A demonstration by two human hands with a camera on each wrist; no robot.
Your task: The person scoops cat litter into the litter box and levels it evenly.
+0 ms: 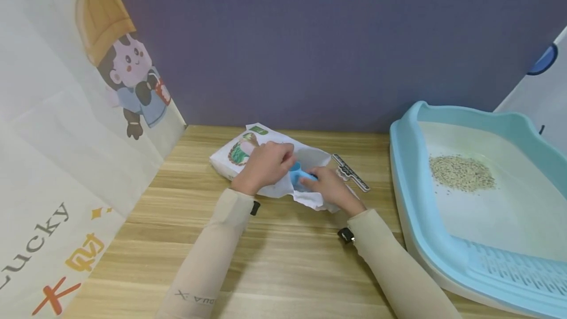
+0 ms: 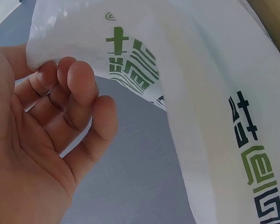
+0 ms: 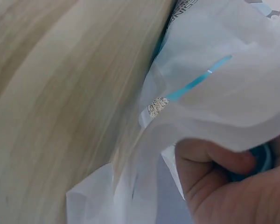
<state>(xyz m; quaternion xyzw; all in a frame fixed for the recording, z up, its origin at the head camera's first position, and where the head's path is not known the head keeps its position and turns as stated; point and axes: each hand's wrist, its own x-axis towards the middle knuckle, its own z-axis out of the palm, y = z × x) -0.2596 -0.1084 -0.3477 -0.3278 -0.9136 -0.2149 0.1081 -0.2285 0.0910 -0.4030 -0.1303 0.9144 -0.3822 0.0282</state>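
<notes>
A white printed bag [image 1: 223, 157] lies on its side on the wooden table, its open mouth toward the right. At the upper edge of that mouth, my left hand [image 1: 267, 164] pinches the bag's film between thumb and curled fingers; the left wrist view shows this grip [image 2: 60, 102] close up. My right hand [image 1: 330, 187] grips the handle of a light blue scoop [image 1: 296, 174], which reaches into the bag. Pale litter pellets [image 3: 157, 107] show inside the bag in the right wrist view. The scoop's far end is hidden by the bag and left hand.
To the right stands a blue and white litter box [image 1: 405, 181] with a heap of pellets [image 1: 460, 173] in it. A flat black-and-white patterned piece [image 1: 352, 173] lies behind the right hand. A dark partition [image 1: 283, 48] closes off the back, a printed sheet [image 1: 66, 127] the left.
</notes>
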